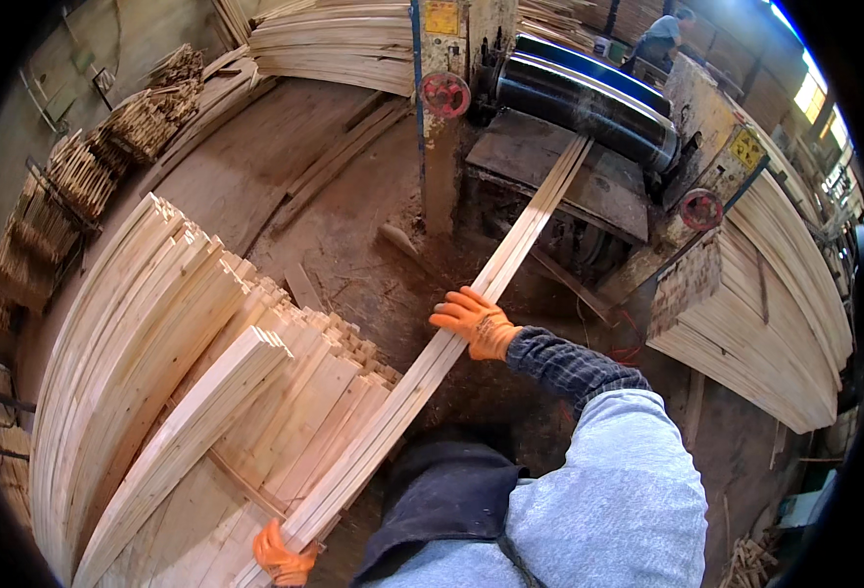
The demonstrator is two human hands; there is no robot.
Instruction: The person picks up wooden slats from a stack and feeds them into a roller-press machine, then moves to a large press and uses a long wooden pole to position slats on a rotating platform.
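So both hands are in orange gloves and well apart, one at each stretch of the same run of long pale wooden strips. The right hand is palm down around the middle of them, fingers spread across the top rather than wrapped around. The left hand is way down by the near end, right at the picture's lower edge. It's on the strips for sure, but it's cut off down there and I honestly can't tell if it's clamped on them or just resting.

The strips run on a slant, from low left up to the machine, over its flat bed, with the far ends right at the lower side of a big dark roller. There's a red handwheel on the machine's left post and another red handwheel on the right one, each with a yellow sign above it.

Left of the strips is a big stack of pale boards, looking pretty bowed through this fisheye, and a narrow bundle lies on it with its cut ends toward the machine. There's one more tall pile of wood over to the right, and rough bundles of sticks line the left wall. Way in the back, past the roller, there's another person bent forward.
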